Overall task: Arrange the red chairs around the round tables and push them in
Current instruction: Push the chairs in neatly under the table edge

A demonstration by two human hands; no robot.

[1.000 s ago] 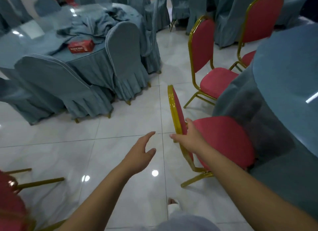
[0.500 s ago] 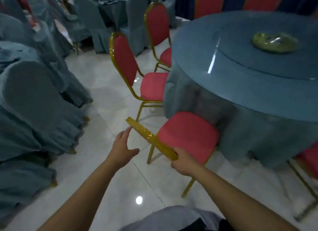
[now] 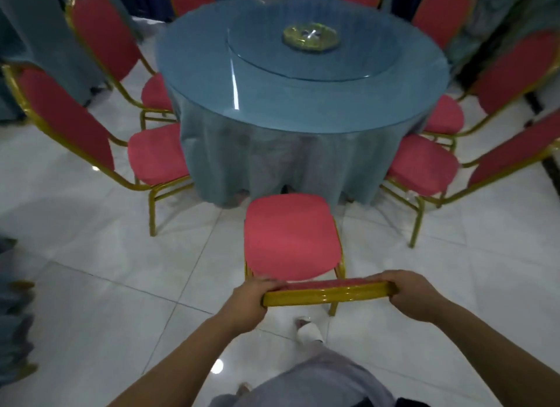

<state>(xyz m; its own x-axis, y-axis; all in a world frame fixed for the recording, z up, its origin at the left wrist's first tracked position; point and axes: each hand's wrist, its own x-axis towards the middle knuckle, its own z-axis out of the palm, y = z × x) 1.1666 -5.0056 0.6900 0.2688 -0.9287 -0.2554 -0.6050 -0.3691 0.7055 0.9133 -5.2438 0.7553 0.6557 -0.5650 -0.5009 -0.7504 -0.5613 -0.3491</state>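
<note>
Left arm: bare, reached forward from the lower left. Left hand (image 3: 250, 300): knuckles up, fingers curled over the left end of the chair back (image 3: 327, 293). Right arm: bare, reached forward from the lower right. Right hand (image 3: 415, 294): knuckles up, fingers wrapped round the right end of the same rail. Hands: level with each other, well apart. One foot (image 3: 307, 331): showed between the forearms.
</note>
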